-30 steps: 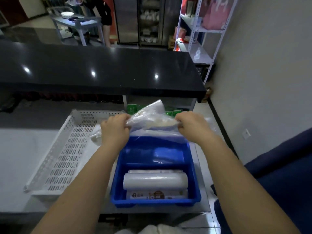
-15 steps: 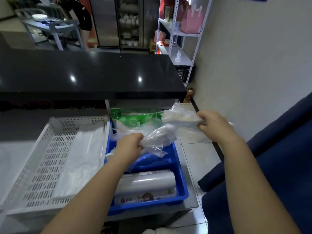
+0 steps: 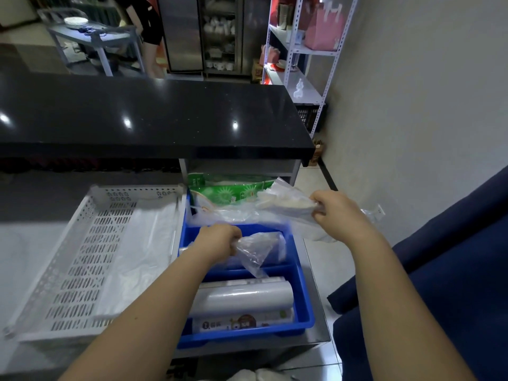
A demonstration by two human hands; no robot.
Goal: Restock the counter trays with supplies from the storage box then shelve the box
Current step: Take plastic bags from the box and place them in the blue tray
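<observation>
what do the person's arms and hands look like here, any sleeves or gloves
Both arms are bare along all that the head view shows, with no sleeve edge in sight. The left hand and right hand wear no gloves. No watch, bracelet or ring can be seen on either wrist or on the fingers that show.

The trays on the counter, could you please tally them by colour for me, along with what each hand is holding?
White perforated tray: 1
Blue tray: 1
Clear plastic bag in the left hand: 1
Clear packet of supplies in the right hand: 1
Total: 4
</observation>
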